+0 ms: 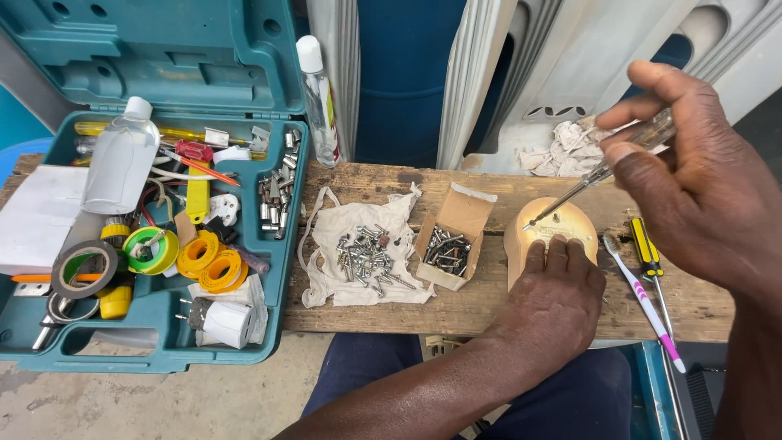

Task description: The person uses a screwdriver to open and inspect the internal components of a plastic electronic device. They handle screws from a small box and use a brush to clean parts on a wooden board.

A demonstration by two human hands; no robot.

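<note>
Weathered wooden planks form the desk (489,183), seen from the head camera looking down, with pale plastic chairs and a blue drum behind it.

At the right, the left hand (554,297) lies flat, fingers together, pressing on the near edge of a beige domed plastic fitting (547,228) that rests on the desk. The right hand (700,187) pinches a clear-handled screwdriver (607,167) between thumb and fingers; its tip touches the top face of the fitting, near the far edge. Whether a screw sits under the tip is too small to tell, so how far the fastening has got cannot be judged; the fitting looks whole and closed.

Just right of the fitting lie a yellow-and-black screwdriver (648,253) and a pink-and-white toothbrush (643,301). Left of it, a small open cardboard box (452,236) holds screws, and more screws are heaped on a white cloth (362,253).

At the far left an open teal toolbox (155,228) holds tape rolls, a clear bottle, plugs and small tools. A slim spray bottle (319,98) stands beside its lid.
</note>
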